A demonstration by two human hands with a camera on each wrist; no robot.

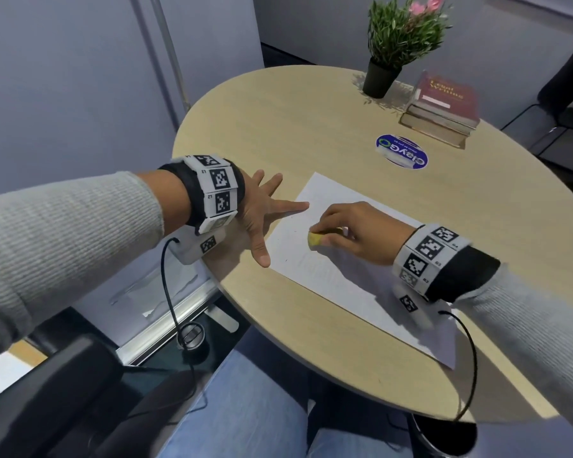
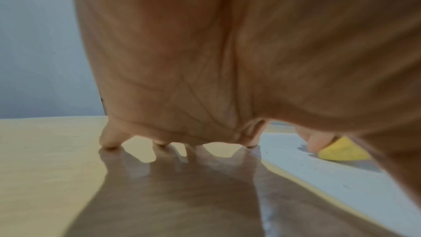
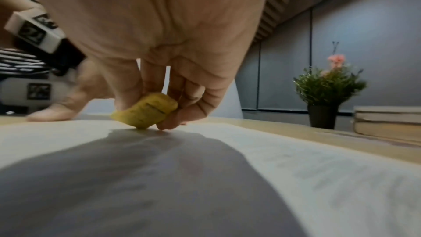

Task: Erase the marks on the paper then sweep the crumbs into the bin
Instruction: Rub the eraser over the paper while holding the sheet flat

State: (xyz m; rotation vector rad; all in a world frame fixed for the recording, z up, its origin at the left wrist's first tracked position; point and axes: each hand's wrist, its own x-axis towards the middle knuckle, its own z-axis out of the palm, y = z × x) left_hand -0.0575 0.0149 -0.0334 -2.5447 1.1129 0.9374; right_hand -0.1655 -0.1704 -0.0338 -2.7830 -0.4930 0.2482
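Note:
A white sheet of paper (image 1: 351,279) lies on the round wooden table (image 1: 311,127), with faint marks and small dark crumbs on it. My right hand (image 1: 354,233) pinches a yellow eraser (image 1: 315,239) and presses its lower edge onto the paper (image 3: 296,159); the eraser (image 3: 148,113) is tilted between thumb and fingers. My left hand (image 1: 262,213) lies spread flat, its fingers straight, with the index fingertip and thumb on the paper's left edge. From the left wrist view the fingertips (image 2: 111,143) touch the table and the eraser (image 2: 341,152) shows at right.
A potted plant (image 1: 394,41) with pink flowers, a stack of books (image 1: 444,107) and a round blue-and-white sticker (image 1: 401,152) are at the far side of the table. A dark round bin rim (image 1: 444,438) shows under the near table edge. A black chair (image 1: 47,391) stands at lower left.

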